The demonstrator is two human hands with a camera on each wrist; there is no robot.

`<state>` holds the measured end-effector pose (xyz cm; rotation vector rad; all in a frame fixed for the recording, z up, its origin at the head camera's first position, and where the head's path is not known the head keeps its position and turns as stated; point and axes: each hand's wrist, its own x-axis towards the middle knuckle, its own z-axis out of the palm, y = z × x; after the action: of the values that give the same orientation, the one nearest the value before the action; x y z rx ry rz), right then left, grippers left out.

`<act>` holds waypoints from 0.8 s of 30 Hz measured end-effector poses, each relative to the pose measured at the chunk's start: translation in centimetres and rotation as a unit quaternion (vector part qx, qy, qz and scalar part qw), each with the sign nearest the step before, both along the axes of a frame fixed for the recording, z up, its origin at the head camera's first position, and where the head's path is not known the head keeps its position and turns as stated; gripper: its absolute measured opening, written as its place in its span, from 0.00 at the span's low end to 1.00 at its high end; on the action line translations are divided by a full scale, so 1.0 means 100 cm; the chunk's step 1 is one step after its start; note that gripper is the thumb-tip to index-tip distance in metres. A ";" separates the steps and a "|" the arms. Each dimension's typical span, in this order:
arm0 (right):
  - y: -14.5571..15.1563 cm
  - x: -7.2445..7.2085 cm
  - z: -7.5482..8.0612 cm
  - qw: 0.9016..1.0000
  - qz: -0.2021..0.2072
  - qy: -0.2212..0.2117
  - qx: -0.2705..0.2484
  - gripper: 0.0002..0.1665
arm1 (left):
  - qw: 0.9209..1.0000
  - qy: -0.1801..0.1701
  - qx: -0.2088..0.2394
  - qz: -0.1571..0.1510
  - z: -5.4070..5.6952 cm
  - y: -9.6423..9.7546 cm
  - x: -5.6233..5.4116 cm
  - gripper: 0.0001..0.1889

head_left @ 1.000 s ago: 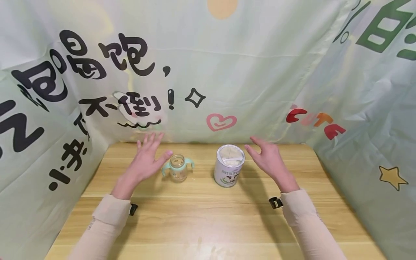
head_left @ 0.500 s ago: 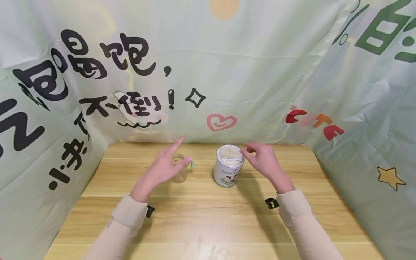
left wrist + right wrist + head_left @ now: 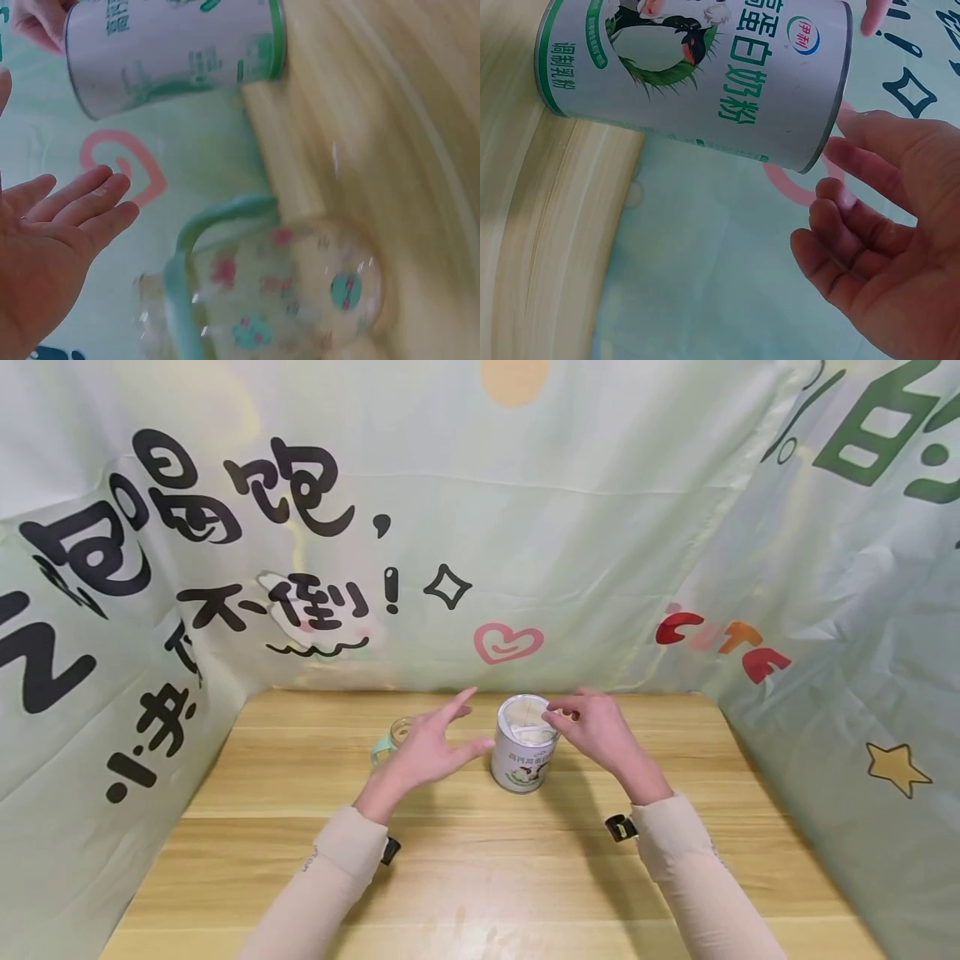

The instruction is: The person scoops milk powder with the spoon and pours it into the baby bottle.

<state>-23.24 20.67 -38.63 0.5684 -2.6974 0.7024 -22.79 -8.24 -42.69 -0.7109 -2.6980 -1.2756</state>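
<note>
A milk powder can (image 3: 522, 768) with a cow picture stands upright on the table, its lid (image 3: 528, 710) clear enough to show something pale inside. My right hand (image 3: 600, 735) is at the lid's right edge, thumb and index finger apart at the rim and the other fingers loosely bent; the rim partly hides the tips, so contact is unclear. Just left of the can is my left hand (image 3: 423, 752), fingers spread, holding nothing. Behind that hand, a baby bottle (image 3: 292, 285) without a cap stands upright, with mint-green handles and printed figures; the head view shows only part of it.
The wooden table (image 3: 480, 877) ends at a printed cloth backdrop (image 3: 600, 543) behind the can. Cloth also hangs along the left and right sides. Each wrist carries a black strap-like piece (image 3: 620, 828).
My left hand has moved right, past the baby bottle and close to the can. My right hand has shifted left onto the lid's edge, fingers more bent. Can and bottle stay in place.
</note>
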 end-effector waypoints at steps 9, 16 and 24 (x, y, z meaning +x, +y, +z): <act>-0.001 -0.001 0.002 0.999 0.005 -0.016 0.031 0.08 | 0.999 -0.021 0.002 -0.027 -0.016 0.025 -0.007 0.52; -0.004 -0.002 0.001 0.999 0.002 -0.035 0.041 0.09 | 0.999 -0.027 0.001 -0.033 -0.028 0.038 -0.009 0.53; -0.005 -0.004 0.000 0.997 -0.003 -0.053 0.054 0.10 | 0.999 -0.014 0.022 -0.040 -0.040 0.049 -0.011 0.52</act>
<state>-23.64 20.14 -38.67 0.5636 -2.8473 0.6047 -23.93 -3.37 -46.64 -0.8093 -2.6792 -1.3697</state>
